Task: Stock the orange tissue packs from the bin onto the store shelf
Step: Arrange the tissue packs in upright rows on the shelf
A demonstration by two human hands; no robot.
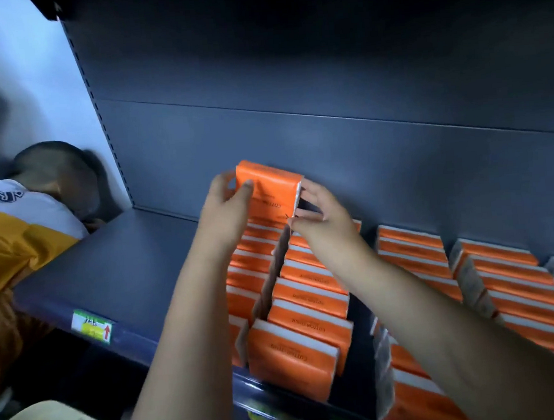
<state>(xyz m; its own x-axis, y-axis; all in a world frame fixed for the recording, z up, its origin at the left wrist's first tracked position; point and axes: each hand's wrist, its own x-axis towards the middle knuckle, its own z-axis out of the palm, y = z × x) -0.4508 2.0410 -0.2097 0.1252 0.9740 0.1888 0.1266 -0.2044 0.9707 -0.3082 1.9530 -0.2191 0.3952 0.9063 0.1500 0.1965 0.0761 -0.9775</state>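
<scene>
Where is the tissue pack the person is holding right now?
In the head view, the held tissue pack is centre frame, against the shelf's back panel, between left hand and right hand, behind the leftmost rows of packs.

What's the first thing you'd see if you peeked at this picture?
Bright orange tissue packs stand in rows along the right half of the dark shelf. At the back, the left hand and right hand hold one pack between them.
</scene>
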